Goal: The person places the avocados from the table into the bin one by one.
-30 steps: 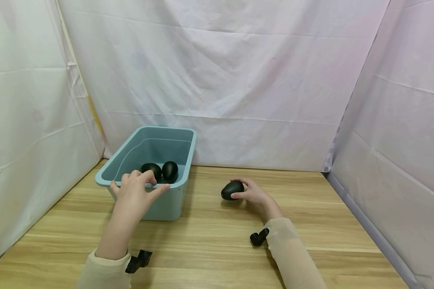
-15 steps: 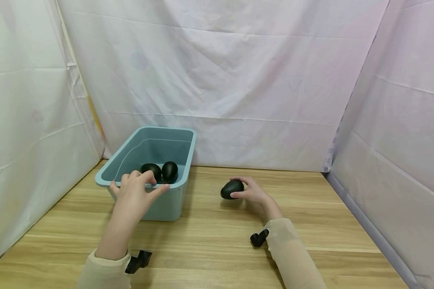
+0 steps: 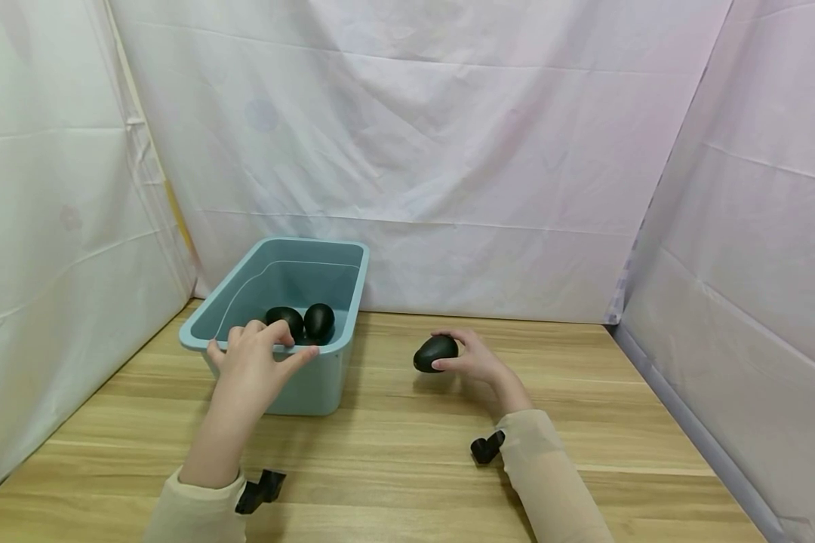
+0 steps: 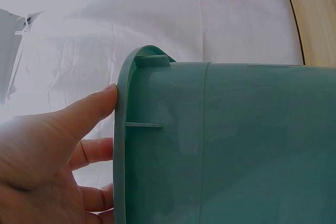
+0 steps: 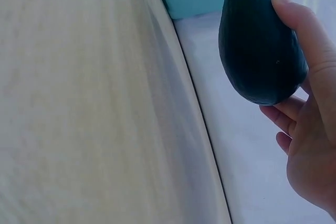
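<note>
In the head view my left hand (image 3: 254, 360) grips the near rim of a blue-green plastic bin (image 3: 322, 377). The fingers curl over that rim, and in the left wrist view the thumb tip (image 4: 109, 92) touches the rim edge. Inside lie dark avocados, one partly behind my fingers (image 3: 287, 320) and another avocado (image 3: 319, 320) beside it; something dark below them is mostly hidden. To the right, my right hand (image 3: 474, 360) holds another avocado (image 5: 260, 45) between thumb and fingers, slightly above the table, with a shadow beneath it.
A wood-grain table (image 3: 394, 467) carries the bin at its left. Pale cloth (image 3: 448, 151) hangs behind and on both sides. Small black devices sit at both wrists, one on the left cuff (image 3: 261, 492) and one on the right cuff (image 3: 487, 448).
My right hand has raised the avocado very slightly, with a small shift to the left. The left hand, the bin and the avocados inside have stayed in place.
</note>
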`<state>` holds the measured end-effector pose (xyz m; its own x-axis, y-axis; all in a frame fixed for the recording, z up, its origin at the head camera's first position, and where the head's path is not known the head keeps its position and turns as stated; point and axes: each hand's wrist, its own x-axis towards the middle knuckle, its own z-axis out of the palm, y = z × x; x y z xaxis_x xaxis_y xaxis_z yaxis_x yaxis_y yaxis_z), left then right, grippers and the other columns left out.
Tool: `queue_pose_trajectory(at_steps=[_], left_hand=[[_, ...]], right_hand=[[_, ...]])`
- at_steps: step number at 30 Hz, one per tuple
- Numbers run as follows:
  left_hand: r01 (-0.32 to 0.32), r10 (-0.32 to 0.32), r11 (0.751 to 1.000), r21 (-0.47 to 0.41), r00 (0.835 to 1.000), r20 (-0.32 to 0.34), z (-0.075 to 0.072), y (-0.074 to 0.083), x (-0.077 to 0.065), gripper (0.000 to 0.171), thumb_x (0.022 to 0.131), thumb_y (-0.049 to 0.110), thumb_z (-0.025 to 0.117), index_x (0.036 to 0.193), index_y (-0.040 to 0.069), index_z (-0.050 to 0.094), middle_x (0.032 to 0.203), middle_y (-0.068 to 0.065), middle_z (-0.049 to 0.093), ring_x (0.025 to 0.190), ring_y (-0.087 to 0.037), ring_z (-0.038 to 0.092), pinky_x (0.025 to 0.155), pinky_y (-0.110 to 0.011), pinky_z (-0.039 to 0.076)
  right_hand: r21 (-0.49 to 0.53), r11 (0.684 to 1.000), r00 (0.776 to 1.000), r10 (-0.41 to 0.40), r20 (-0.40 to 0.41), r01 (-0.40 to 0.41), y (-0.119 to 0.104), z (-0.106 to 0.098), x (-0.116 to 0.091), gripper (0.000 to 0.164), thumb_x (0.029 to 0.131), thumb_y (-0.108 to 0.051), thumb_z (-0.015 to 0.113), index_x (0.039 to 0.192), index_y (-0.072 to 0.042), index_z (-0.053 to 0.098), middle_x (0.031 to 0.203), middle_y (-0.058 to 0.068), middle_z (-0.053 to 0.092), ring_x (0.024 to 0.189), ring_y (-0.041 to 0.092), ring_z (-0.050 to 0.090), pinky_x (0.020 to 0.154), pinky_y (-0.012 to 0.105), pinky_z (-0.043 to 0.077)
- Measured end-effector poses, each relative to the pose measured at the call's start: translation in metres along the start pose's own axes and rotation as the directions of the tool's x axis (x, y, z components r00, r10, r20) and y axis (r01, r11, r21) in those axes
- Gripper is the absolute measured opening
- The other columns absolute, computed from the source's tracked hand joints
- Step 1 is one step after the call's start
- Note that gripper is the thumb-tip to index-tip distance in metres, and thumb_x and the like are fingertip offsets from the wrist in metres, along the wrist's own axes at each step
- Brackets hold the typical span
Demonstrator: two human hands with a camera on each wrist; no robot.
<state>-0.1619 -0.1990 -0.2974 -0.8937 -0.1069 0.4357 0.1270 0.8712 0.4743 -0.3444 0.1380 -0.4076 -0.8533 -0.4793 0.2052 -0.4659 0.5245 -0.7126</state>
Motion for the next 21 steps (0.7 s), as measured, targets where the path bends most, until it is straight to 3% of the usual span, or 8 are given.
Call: queue_pose_trajectory(at_steps=[7,21], left_hand=[[-0.002,0.002,1.0,0.004,1.0,-0.004,-0.001,0.0,0.0,0.034,0.081,0.041,0.076,0.078,0.014,0.056,0.088,-0.012,0.054,0.092,-0.041,0.044,0.091,-0.08,0.005],[0.0,0.0,1.0,0.009,1.0,-0.004,-0.001,0.0,0.0,0.033,0.081,0.04,0.076,0.079,0.013,0.056,0.088,-0.011,0.053,0.091,-0.04,0.044,0.091,-0.08,0.007]], right_hand=[[-0.038,0.999,0.999,-0.021,-0.024,0.02,-0.008,-0.002,-0.001,0.059,0.076,-0.037,0.081,0.13,-0.026,0.059,0.133,0.007,0.05,0.124,0.032,0.036,0.098,0.058,0.029],[-0.095,0.991,0.994,-0.101,-0.034,0.097,-0.025,-0.006,0.005,0.062,0.074,-0.036,0.083,0.13,-0.02,0.06,0.127,0.004,0.053,0.119,0.03,0.037,0.093,0.054,0.03]])
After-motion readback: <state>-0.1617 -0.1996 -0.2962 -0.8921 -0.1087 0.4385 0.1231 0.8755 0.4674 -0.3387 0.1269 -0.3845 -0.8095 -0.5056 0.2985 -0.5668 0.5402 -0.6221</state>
